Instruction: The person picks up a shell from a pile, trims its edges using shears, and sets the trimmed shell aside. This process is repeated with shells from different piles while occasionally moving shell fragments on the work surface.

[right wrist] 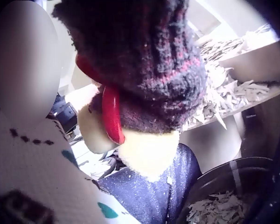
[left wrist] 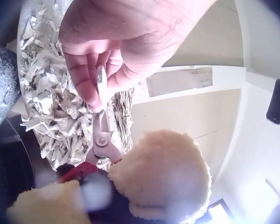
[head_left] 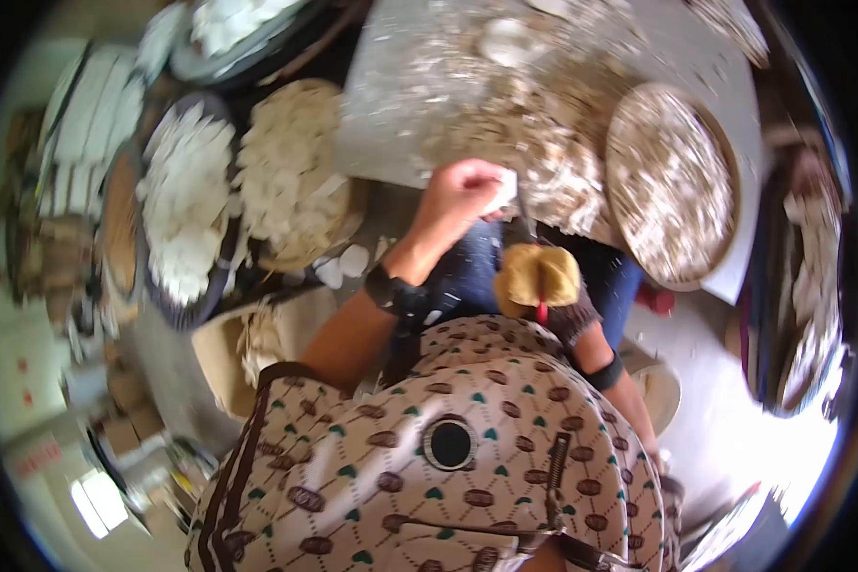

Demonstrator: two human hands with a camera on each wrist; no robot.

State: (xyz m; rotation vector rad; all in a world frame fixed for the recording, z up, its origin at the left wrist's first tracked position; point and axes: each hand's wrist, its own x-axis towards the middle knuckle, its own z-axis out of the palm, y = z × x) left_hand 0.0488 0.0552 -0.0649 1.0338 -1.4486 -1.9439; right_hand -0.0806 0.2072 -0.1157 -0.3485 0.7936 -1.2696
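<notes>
A small white piece (head_left: 508,188) is pinched between the thumb and fingers of my left hand (head_left: 462,189). In the left wrist view this piece (left wrist: 101,83) is at the tip of metal shears (left wrist: 101,140), below the left hand (left wrist: 126,37). My right hand (head_left: 570,319), in a dark knitted glove, grips the shears. In the right wrist view a curved red handle (right wrist: 112,114) shows beside the gloved hand (right wrist: 144,70). Thick yellow pads (head_left: 538,276) cover part of that hand; its fingertips are hidden.
A metal table (head_left: 386,124) carries a heap of pale scraps (head_left: 553,153) and a round tray (head_left: 733,205) full of scraps. To the left stand baskets of white pieces (head_left: 186,200) and cream pieces (head_left: 291,167). A tan bin (head_left: 214,367) is below them.
</notes>
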